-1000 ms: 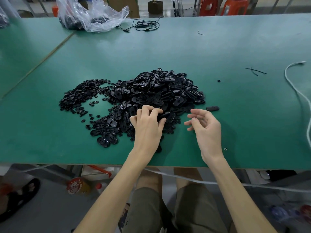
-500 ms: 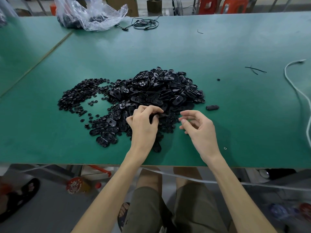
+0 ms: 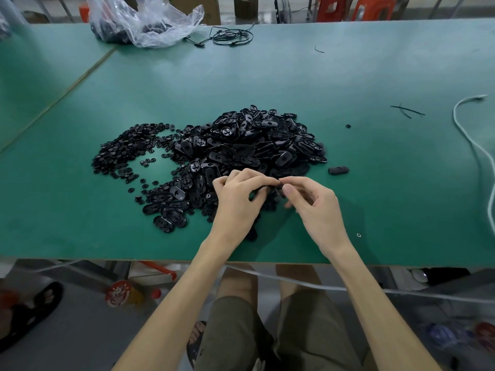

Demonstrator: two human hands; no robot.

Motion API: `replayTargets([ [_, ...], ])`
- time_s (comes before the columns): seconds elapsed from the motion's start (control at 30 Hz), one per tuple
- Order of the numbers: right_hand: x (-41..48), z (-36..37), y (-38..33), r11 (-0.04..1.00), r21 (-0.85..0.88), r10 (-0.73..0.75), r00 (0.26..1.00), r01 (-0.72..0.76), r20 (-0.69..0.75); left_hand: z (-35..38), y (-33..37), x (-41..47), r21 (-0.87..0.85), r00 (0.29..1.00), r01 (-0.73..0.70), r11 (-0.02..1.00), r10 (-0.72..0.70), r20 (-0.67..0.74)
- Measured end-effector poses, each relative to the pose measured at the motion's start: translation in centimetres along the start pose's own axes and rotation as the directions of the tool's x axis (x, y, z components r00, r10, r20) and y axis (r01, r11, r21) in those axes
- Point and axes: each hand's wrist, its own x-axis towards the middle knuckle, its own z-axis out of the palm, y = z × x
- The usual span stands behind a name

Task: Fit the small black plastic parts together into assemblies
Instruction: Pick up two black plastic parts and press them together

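Comparing with one second earlier: the left hand [image 3: 237, 200] was then curled over the near edge of the oval pile [image 3: 254, 143], and the right hand [image 3: 318, 210] hung relaxed and well apart from it, to the right. Both hands have since drawn together, and their fingertips now meet just above the near edge of the pile. The left fingers are curled round a black part [image 3: 273, 189], and the right thumb and forefinger pinch at the same part from the right. Judged from this, picking is done and the fitting step is in hand. No join can be confirmed, because the fingers cover most of the part. Whether the right hand also carries a small disc cannot be told. The part's long axis appears to run roughly left to right between the hands, but its facing is hidden. By comparison, the lone oval [image 3: 338, 170] on the table [image 3: 388, 199], just right of the pile, lies flat with its long axis left to right. It rests in the same place as before. The disc pile [image 3: 126, 151] lies to the left, its edge running into the oval pile.
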Motion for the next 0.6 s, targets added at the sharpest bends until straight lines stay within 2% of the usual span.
replayTargets([
  [0.27, 0.02, 0.02, -0.14, 1.000, -0.019, 0.008, 0.999, -0.007, 0.043, 0.19, 0.02, -0.11, 0.039, 0.998, -0.053, 0.998, 0.055, -0.036],
  [0.47, 0.18, -0.04, 0.26, 0.999, 0.033, -0.011, 1.000, 0.010, 0.019, 0.10, 0.07, 0.02, 0.060, 0.997, 0.002, 0.998, 0.002, -0.071],
  [0.6, 0.19, -0.05, 0.47, 0.996, 0.091, 0.001, 0.999, 0.002, -0.034, 0.06, -0.39, 0.19, 0.102, 0.980, 0.133, 0.986, -0.115, -0.160],
])
